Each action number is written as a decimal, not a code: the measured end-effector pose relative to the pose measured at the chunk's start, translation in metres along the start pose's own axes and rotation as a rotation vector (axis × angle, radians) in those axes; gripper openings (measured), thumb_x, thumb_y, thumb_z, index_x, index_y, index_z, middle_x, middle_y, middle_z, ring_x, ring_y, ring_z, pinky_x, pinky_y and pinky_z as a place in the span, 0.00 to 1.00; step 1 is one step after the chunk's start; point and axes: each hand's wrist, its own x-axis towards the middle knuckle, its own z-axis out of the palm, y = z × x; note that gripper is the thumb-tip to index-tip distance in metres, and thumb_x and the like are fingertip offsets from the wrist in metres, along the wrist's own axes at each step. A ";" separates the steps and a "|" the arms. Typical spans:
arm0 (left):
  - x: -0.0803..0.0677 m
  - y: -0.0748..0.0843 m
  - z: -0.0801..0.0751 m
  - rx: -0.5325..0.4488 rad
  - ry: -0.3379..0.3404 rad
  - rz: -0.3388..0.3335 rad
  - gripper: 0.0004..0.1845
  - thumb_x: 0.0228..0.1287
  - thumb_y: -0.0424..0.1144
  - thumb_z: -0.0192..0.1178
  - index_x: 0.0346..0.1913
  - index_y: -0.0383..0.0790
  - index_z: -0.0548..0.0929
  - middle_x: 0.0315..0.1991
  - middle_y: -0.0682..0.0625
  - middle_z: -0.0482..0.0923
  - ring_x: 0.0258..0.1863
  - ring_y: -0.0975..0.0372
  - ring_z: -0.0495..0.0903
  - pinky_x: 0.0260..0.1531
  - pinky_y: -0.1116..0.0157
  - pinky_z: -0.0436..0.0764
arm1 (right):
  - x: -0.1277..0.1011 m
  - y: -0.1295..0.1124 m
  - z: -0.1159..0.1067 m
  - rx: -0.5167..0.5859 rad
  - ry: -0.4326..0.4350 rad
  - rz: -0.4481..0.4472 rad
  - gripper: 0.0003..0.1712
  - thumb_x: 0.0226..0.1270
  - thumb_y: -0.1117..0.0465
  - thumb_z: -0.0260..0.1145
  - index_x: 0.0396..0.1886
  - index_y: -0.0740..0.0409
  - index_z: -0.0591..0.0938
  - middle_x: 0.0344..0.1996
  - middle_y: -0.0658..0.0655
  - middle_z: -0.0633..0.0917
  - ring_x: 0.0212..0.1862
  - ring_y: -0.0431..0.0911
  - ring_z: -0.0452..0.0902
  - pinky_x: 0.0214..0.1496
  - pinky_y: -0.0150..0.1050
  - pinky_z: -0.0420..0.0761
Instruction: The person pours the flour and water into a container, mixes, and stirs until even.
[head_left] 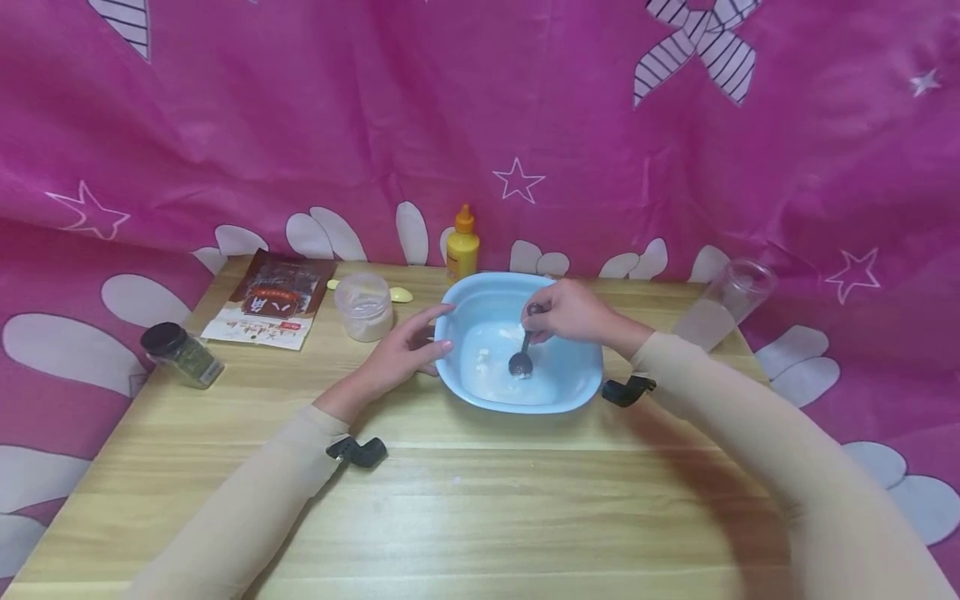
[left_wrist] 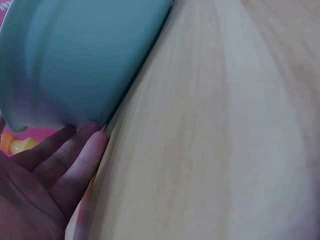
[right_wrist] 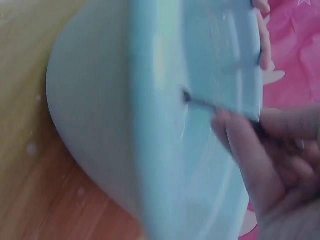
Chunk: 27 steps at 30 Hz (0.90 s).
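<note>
A light blue plastic basin point(head_left: 517, 408) stands on the wooden table, with white clumps on its wet-looking bottom. My left hand point(head_left: 405, 350) holds its left side, thumb and index finger at the rim. In the left wrist view the other fingers point(left_wrist: 72, 177) lie fairly straight against the outer wall. With thumb and fingertips my right hand point(head_left: 566, 312) pinches the handle of a small dark measuring spoon point(head_left: 521, 365). The spoon's head is low inside the basin, with some white stuff on it. In the right wrist view the spoon point(right_wrist: 200, 102) points into the basin.
A jar of white powder point(head_left: 365, 308) stands left of the basin, a yellow spoon point(head_left: 401, 295) beside it. Behind are a yellow bottle point(head_left: 462, 246) and a brown-white packet point(head_left: 270, 300). A black-lidded spice jar point(head_left: 183, 356) lies far left; a clear tumbler point(head_left: 723, 304) is at right.
</note>
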 end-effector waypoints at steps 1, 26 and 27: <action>0.000 0.001 0.000 -0.001 -0.001 -0.001 0.36 0.82 0.39 0.68 0.86 0.49 0.68 0.73 0.29 0.75 0.63 0.39 0.85 0.45 0.46 0.95 | 0.000 -0.001 0.001 0.014 -0.043 -0.004 0.06 0.78 0.65 0.74 0.42 0.63 0.93 0.35 0.56 0.94 0.39 0.50 0.95 0.49 0.42 0.95; 0.000 -0.001 0.001 -0.005 0.003 -0.003 0.36 0.82 0.37 0.67 0.87 0.51 0.68 0.72 0.29 0.77 0.61 0.37 0.86 0.44 0.46 0.95 | 0.012 -0.013 0.005 0.014 0.021 -0.016 0.05 0.78 0.65 0.75 0.46 0.62 0.94 0.37 0.55 0.95 0.45 0.56 0.95 0.54 0.48 0.94; 0.001 0.000 0.001 -0.006 -0.001 -0.001 0.36 0.82 0.37 0.67 0.87 0.51 0.68 0.72 0.28 0.77 0.61 0.37 0.86 0.44 0.45 0.95 | 0.011 -0.014 0.004 -0.001 0.005 -0.028 0.05 0.78 0.65 0.75 0.45 0.62 0.94 0.36 0.54 0.94 0.44 0.54 0.95 0.53 0.48 0.94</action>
